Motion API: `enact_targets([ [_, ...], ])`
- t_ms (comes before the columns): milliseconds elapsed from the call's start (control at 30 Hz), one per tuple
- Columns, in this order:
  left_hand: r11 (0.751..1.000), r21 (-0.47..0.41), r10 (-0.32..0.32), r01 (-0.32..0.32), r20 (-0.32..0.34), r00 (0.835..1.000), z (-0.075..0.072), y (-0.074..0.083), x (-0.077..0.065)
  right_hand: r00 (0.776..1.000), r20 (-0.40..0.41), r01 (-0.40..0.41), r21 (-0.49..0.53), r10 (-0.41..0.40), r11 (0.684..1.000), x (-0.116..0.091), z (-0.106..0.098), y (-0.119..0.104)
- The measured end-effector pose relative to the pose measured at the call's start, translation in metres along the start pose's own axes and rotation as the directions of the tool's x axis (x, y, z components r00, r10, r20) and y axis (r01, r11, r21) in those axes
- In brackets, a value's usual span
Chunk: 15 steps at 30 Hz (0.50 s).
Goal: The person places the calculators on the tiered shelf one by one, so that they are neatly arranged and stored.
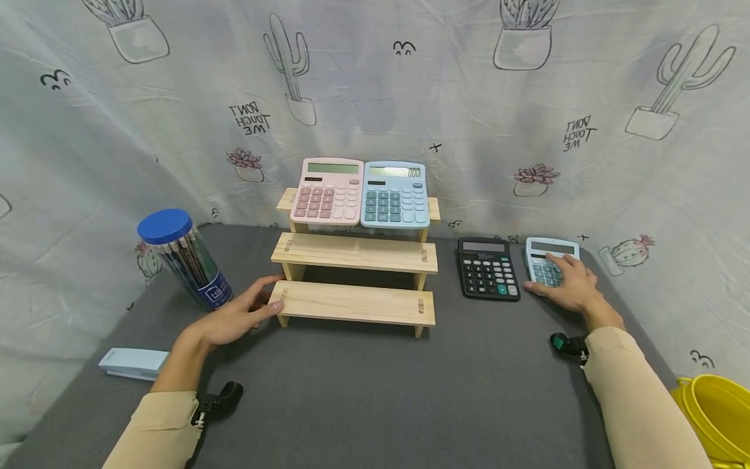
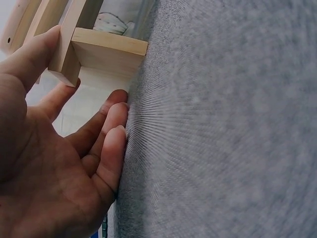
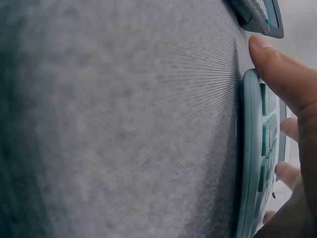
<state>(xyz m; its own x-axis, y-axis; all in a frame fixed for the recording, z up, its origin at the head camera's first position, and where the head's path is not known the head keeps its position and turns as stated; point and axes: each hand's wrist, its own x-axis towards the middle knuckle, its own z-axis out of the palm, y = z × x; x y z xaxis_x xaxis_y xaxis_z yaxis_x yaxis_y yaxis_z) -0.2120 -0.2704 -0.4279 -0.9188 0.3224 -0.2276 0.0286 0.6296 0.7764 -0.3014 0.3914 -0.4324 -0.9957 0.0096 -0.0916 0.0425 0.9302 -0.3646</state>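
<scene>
A three-tier wooden display stand (image 1: 354, 303) stands at the middle of the table. My left hand (image 1: 234, 317) pinches the left end of its lowest board, thumb on one face and index finger (image 2: 62, 99) on the other; the remaining fingers curve loosely near the cloth. At the right, my right hand (image 1: 569, 283) is over a small light-blue calculator (image 1: 539, 269) lying on the table. Its thumb (image 3: 277, 64) is by the calculator's near left corner, and the other fingers spread above the keys. Whether they touch is hard to tell. The hand hides the calculator's right part.
On the top tier lean a pink calculator (image 1: 328, 192) and a blue calculator (image 1: 395, 195). A black calculator (image 1: 487, 268) lies left of my right hand. Leftward are a blue-lidded pencil jar (image 1: 187, 260) and a pale-blue stapler (image 1: 133, 363). A yellow bucket (image 1: 694, 417) is at lower right.
</scene>
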Motion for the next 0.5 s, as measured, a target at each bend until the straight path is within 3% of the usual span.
enact_targets([
  [300, 0.999, -0.027, 0.039, -0.039, 0.001, 0.999, 0.0014, -0.0010, 0.0002, 1.000, 0.017, 0.004, 0.002, -0.004, 1.000, -0.0002, -0.0004, 0.0060],
  [500, 0.998, -0.024, 0.050, -0.050, -0.002, 0.999, 0.0013, -0.0008, -0.0009, 1.000, -0.020, 0.007, 0.037, -0.007, 0.999, -0.0067, -0.0034, 0.0048],
])
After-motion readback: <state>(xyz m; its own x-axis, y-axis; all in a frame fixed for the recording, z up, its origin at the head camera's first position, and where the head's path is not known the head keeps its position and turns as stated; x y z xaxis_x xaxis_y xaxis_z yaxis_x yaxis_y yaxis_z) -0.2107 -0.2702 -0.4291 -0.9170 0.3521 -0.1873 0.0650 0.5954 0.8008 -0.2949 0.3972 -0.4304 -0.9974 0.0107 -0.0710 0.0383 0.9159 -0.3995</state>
